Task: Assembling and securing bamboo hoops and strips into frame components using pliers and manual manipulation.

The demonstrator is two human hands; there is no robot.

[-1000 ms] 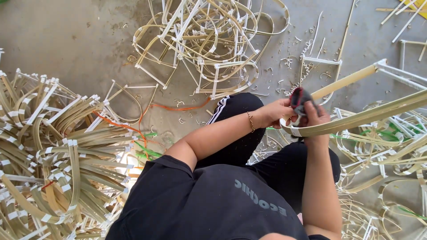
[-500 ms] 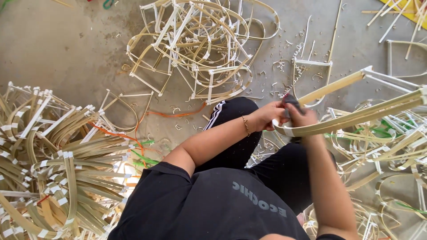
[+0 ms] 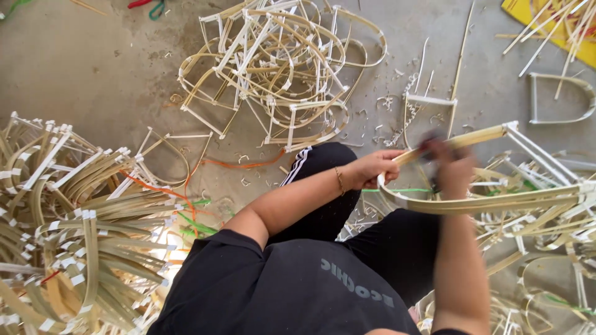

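Note:
I sit on a concrete floor with a bent bamboo-strip frame (image 3: 496,201) across my lap; its looped end is near my knees and its long strips run off to the right. My left hand (image 3: 372,167) grips the curved end of the frame. My right hand (image 3: 452,170) is blurred by motion just right of it, closed on the upper strip (image 3: 478,136) with a small dark object (image 3: 427,144) in its fingers; what that object is I cannot tell.
A heap of taped bamboo frames (image 3: 285,74) lies ahead on the floor. A large stack of bent strips (image 3: 68,229) fills the left side. More frames (image 3: 552,248) lie at the right, loose sticks on a yellow sheet (image 3: 559,31) at the top right, and orange and green cords (image 3: 186,205) on the floor.
Both hands and the frame end have shifted slightly up and left in view. My right hand now moves fast and is blurred over the upper strip.

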